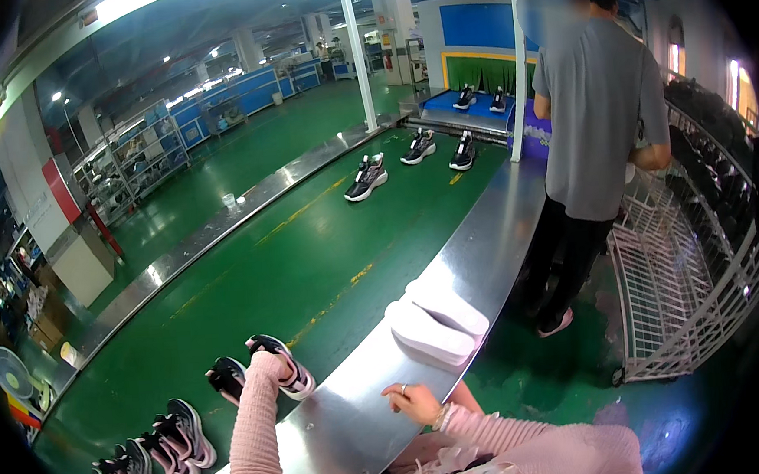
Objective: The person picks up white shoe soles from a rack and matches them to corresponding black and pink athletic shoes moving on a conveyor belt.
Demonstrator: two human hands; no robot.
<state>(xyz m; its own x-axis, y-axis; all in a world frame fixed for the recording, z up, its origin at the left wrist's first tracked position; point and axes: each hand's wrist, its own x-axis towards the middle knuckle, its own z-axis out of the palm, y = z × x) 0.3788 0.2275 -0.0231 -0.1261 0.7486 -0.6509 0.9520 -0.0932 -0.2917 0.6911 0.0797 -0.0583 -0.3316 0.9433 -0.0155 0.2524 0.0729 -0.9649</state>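
While left hand (pixel 280 367) touches one shoe (pixel 302 384), grip unclear, right hand (pixel 417 402) unclenched, two soles (pixel 427 335)

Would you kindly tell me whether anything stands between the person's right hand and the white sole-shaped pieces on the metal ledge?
Nothing visible does: only bare metal ledge lies between the right hand and the white sole-shaped pieces.

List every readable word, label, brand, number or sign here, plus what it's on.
None legible.
Sneaker at the left hand: any marking too small to read.
Purple patterned surface beside the co-worker: too blurred to read.
Green conveyor belt: worn yellow streaks, no readable characters.
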